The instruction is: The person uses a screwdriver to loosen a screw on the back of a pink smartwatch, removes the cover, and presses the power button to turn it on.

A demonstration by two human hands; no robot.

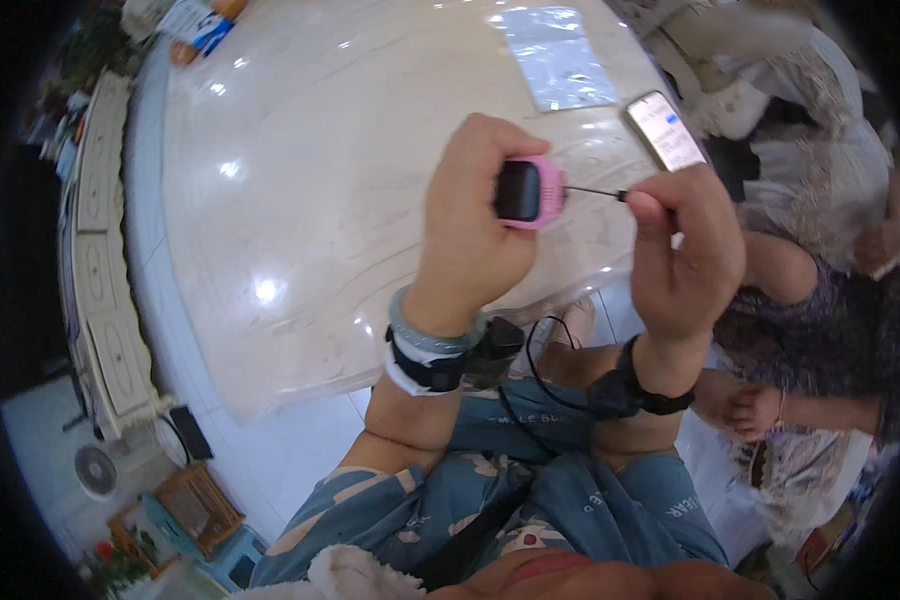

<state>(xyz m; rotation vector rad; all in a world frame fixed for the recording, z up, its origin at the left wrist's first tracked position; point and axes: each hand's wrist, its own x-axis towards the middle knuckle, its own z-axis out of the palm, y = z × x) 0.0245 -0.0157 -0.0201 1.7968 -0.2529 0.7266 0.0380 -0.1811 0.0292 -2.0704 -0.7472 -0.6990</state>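
Observation:
Above the table, my left hand (475, 215) grips a pink child's smartwatch (548, 195) with a dark square screen, fingers and thumb closed round its edges. My right hand (685, 245) pinches a small screwdriver (598, 190) with a thin dark shaft and a black end. The shaft points left and its tip meets the right side of the pink case; whether it sits in a screw is too small to tell. Black straps are round both my wrists, and a grey-green bangle (432, 330) is on the left one.
A phone (664, 132) with a lit screen lies near the table's right edge. Beyond it is a clear plastic bag (558, 60). The pale table (300, 200) has a glossy cover. Another person (810, 290) sits at the right. A cream cabinet (100, 270) stands far left.

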